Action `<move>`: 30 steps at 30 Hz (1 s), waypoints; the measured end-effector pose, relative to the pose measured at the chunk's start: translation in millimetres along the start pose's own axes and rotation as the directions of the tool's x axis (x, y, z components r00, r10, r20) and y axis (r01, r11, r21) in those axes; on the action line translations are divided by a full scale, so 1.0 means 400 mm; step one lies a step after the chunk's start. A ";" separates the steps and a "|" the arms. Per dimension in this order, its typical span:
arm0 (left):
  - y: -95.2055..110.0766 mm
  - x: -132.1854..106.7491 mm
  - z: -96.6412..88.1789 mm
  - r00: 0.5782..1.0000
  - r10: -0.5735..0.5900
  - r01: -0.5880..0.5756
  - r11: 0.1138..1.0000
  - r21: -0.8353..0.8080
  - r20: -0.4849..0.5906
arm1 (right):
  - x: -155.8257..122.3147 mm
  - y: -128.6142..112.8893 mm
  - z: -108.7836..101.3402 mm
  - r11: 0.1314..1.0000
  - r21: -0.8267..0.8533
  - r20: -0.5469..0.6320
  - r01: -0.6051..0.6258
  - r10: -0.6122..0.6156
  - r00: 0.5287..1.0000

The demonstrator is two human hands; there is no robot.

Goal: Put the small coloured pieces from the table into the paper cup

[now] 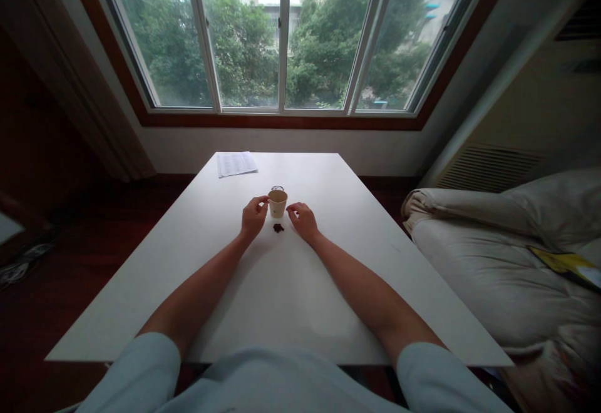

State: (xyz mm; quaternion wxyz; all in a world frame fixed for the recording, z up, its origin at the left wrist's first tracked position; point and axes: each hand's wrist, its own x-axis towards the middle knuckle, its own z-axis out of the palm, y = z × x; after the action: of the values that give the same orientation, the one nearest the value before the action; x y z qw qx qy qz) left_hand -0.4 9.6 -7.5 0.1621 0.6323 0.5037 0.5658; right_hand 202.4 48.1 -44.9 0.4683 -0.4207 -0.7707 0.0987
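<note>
A light brown paper cup (277,205) stands upright on the white table, between my two hands. My left hand (254,215) is at its left side, with thumb and forefinger pinched at the rim. Close by the cup's right side is my right hand (303,218), its fingers loosely bent and slightly apart, with nothing visible in them. In front of the cup lies a small dark reddish-brown heap (278,228), its pieces too small to name. Behind the cup a thin dark loop (277,188) shows in part. The cup's contents cannot be made out.
The white table (300,313) reaches toward the window wall. Printed paper sheets (237,164) lie at its far left corner. To the right stands a pale padded sofa (460,275) with a yellow and black item (566,267) on it. Cables (25,263) lie at the left.
</note>
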 end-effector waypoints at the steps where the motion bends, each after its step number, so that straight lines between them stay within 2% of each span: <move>1: 0.007 -0.002 -0.002 0.999 0.039 -0.039 0.999 0.037 0.013 | 0.000 -0.001 0.000 1.000 -0.001 0.004 0.000 0.000 1.000; 6: 0.028 -0.012 -0.005 0.980 0.168 -0.188 0.961 0.205 0.109 | -0.001 -0.003 0.002 1.000 -0.008 0.015 -0.002 0.002 1.000; 14: 0.016 -0.026 -0.001 0.928 0.216 -0.326 0.866 0.379 0.304 | -0.001 -0.010 0.003 1.000 -0.015 0.047 -0.009 0.010 0.999; 26: 0.024 -0.027 -0.007 0.926 0.190 -0.304 0.888 0.346 0.326 | 0.001 -0.016 0.004 0.999 -0.045 0.090 -0.030 0.034 0.995; 30: 0.026 -0.027 -0.011 0.935 0.174 -0.287 0.884 0.368 0.310 | 0.000 -0.018 0.003 0.998 -0.068 0.195 0.016 -0.002 0.981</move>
State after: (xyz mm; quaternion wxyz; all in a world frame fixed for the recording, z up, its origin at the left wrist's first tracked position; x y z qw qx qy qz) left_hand 2.2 -5.5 -4.1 0.0243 0.7786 0.5043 0.3727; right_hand 197.6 43.7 -41.6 0.3761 -0.4216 -0.8177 0.1105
